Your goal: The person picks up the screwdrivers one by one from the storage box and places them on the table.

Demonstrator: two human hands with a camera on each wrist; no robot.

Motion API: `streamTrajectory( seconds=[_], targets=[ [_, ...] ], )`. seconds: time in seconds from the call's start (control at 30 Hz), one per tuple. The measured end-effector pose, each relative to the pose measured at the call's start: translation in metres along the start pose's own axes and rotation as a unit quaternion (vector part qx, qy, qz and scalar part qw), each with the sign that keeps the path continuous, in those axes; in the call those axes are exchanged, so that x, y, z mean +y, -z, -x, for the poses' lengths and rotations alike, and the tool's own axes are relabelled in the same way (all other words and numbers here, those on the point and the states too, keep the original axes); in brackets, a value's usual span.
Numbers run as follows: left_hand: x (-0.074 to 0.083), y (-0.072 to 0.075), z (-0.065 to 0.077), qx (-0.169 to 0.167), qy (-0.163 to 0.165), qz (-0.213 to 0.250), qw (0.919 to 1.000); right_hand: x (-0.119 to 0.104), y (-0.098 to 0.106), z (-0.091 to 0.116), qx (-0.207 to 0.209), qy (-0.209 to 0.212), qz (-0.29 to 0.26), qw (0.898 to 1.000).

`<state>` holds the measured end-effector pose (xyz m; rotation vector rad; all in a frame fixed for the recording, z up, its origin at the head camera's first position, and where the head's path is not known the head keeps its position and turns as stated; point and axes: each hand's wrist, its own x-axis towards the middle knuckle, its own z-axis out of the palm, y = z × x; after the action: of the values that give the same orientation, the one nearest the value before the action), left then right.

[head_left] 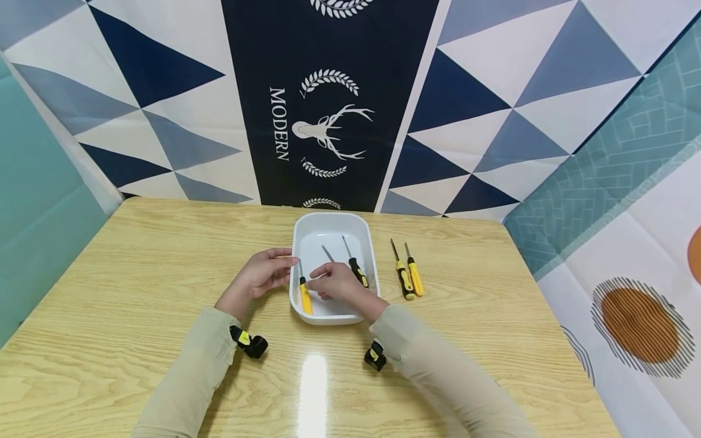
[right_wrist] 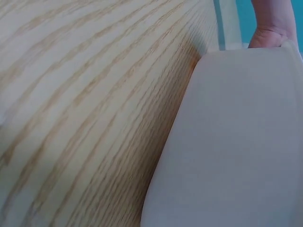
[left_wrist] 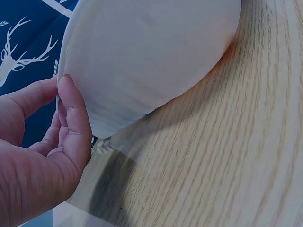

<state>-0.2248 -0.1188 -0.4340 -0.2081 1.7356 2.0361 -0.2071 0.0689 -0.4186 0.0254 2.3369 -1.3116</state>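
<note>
A white plastic tub (head_left: 334, 320) sits on the table with screwdrivers inside. My left hand (head_left: 267, 272) pinches its left rim; the left wrist view shows thumb and fingers at that edge. Inside the tub is my right hand (head_left: 341, 283), fingertips right beside a yellow-handled screwdriver (head_left: 305, 298) lying along the left wall. The shaft of another screwdriver (head_left: 327, 253) sticks out past the right hand, its handle hidden beneath it. A black-and-yellow screwdriver (head_left: 357, 271) lies along the right side. Whether the right fingers grip a screwdriver I cannot tell.
Right of the tub, a black-and-yellow screwdriver (head_left: 404, 280) and a yellow-handled screwdriver (head_left: 415, 278) lie side by side on the wooden table (head_left: 181, 255). A patterned cloth (head_left: 339, 121) hangs behind the table's far edge.
</note>
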Motion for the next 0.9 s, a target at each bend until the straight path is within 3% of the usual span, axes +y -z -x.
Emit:
streamTrajectory(
  seconds=[0.6, 0.9],
  targets=[
    [-0.0008, -0.0009, -0.0002, 0.002, -0.003, 0.007, 1.0, -0.0051, -0.0074, -0.0025, 0.012, -0.032, 0.002, 0.999],
    [-0.0014, -0.0001, 0.0001, 0.002, -0.002, 0.0, 1.0, -0.0049, -0.0098, -0.0018, 0.012, -0.02, -0.002, 1.0]
  ],
)
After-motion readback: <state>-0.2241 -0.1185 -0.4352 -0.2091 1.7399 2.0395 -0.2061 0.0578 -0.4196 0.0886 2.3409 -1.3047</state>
